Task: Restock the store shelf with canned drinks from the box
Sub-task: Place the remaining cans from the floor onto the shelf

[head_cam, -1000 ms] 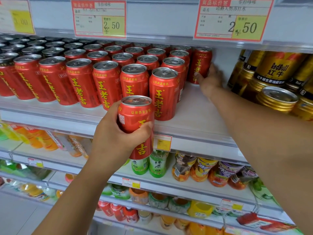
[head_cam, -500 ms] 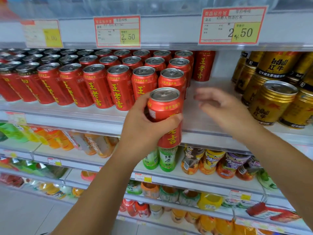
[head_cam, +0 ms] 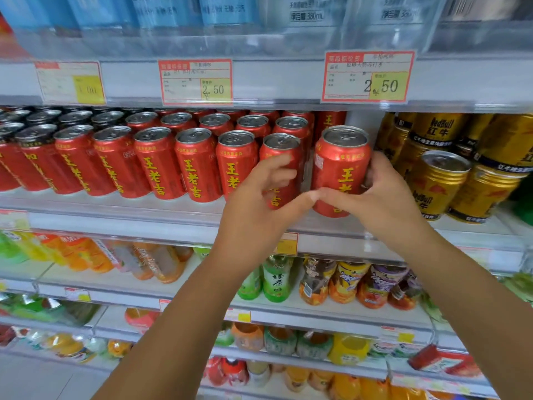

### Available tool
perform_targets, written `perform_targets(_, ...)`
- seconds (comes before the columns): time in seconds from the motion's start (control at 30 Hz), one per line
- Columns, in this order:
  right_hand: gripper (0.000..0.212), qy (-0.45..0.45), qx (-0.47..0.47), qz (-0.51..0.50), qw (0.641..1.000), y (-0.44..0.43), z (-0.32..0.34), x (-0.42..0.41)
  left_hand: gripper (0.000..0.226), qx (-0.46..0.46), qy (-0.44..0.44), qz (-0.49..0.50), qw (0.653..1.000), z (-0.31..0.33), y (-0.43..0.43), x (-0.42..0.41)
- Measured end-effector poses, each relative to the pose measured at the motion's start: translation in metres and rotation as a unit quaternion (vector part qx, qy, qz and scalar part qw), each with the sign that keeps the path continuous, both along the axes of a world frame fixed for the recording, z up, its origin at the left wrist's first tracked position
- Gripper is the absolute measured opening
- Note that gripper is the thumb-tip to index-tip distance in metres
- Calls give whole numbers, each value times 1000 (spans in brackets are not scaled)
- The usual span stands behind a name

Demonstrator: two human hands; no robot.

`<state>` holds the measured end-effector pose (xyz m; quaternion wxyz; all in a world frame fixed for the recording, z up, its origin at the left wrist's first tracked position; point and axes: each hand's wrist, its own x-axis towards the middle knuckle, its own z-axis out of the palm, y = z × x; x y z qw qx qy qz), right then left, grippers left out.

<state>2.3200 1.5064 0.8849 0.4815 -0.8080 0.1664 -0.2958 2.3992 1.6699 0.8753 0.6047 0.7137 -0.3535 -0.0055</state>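
Note:
A red can with yellow characters [head_cam: 340, 166] stands upright at the right end of the front row on the shelf [head_cam: 115, 217]. My right hand [head_cam: 383, 203] grips it from the right, thumb across its lower front. My left hand [head_cam: 259, 206] is just to its left with fingers spread and blurred, in front of the neighbouring red can [head_cam: 278, 157]; its thumb tip reaches the held can's base. Rows of matching red cans [head_cam: 155, 163] fill the shelf to the left. The box is out of view.
Gold Red Bull cans [head_cam: 438, 186] stand close on the right of the held can. Price tags [head_cam: 367, 77] hang on the shelf edge above, under water bottles. Bottled teas and juices [head_cam: 277, 281] fill the lower shelves.
The can went from my left hand onto the shelf at the right end of the row. My right hand came forward and closed on it; my left hand let go and opened.

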Motion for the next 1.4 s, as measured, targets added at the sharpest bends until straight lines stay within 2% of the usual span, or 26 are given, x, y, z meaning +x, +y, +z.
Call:
perform_targets(0.07,66,28,-26,-29,999,-11,1,11,51,84,-64,40,994,-15,13,8)
perform_targets(0.17,67,73,-49,-64,994,-28,0,29,50,166,-184,95,964,-37,24,20)
perform_targets(0.27,81,85,-42,-88,992,-39,-5,48,56,173,-254,122,944,-55,24,32)
perform_targets(0.37,84,79,-25,-90,992,-45,-6,61,47,169,-290,122,934,-69,21,40)
perform_targets(0.5,88,90,-4,-78,993,-54,-10,61,42,149,-308,128,931,-78,20,44)
perform_targets(0.73,80,106,-37,-63,992,-69,-16,64,43,126,-314,132,932,-82,18,43)
perform_targets(1.07,79,82,-26,-95,992,-91,-25,112,43,123,-317,134,931,-82,18,42)
perform_targets(1.4,73,42,-22,-98,994,-95,-35,125,43,118,-335,138,925,-84,17,44)
